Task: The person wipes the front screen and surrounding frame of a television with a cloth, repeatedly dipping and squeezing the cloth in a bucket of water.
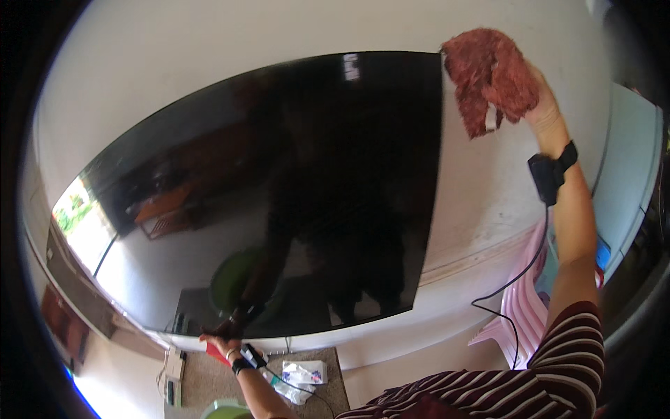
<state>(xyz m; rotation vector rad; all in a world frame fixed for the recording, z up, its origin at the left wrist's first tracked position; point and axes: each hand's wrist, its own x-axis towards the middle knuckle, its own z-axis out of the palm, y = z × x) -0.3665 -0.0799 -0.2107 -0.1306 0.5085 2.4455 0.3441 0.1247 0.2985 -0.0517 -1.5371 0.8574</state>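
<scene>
A large black flat-screen television (pixel 324 194) hangs on the wall before me, its glossy screen mirroring the room and my outline. In my right hand (pixel 544 105), raised at the upper right, is a shaggy reddish-brown cleaning cloth (pixel 489 73) with a small white tag. The cloth lies against the television's upper right corner and the wall beside it. Low on the left, my left hand (pixel 225 345) is at the television's bottom edge, fingertips near or on it. A red thing (pixel 215 354) shows just under that hand; whether the hand grips anything is unclear.
Below stands a speckled table (pixel 201 366) with a white tissue box (pixel 309 371), crumpled clear plastic (pixel 296 392), white devices (pixel 174 366) and a green basin (pixel 225 409). Stacked pink plastic chairs (pixel 515 319) stand at right, near a pale blue cabinet (pixel 625 162). Cables (pixel 502 290) trail from both wrist-worn devices.
</scene>
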